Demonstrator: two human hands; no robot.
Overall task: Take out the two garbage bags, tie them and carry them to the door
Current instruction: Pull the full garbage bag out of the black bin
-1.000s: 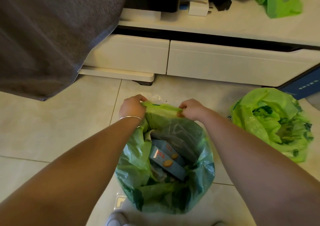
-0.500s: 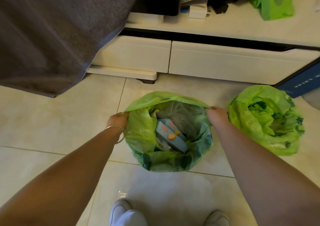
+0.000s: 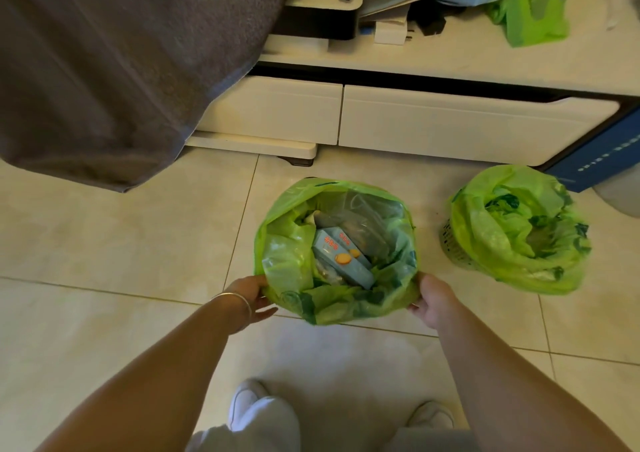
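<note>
A green garbage bag stands open on the tiled floor in front of me, folded over whatever holds it. Inside lie light blue cartons and clear plastic. My left hand, a bangle on its wrist, holds the near left part of the bag's rim, thumb on top and fingers below. At the near right part of the rim, my right hand grips in the same way. A second green garbage bag sits to the right in a white mesh basket, untouched.
A white low cabinet with two drawers runs behind the bags, cluttered on top, with another green bag there. A grey cloth hangs at upper left. A blue box leans far right. My shoes stand just below the bag.
Both hands slid from the far side of the rim, round its left and right sides, to the near side. The view pulled back and my shoes came into sight.
</note>
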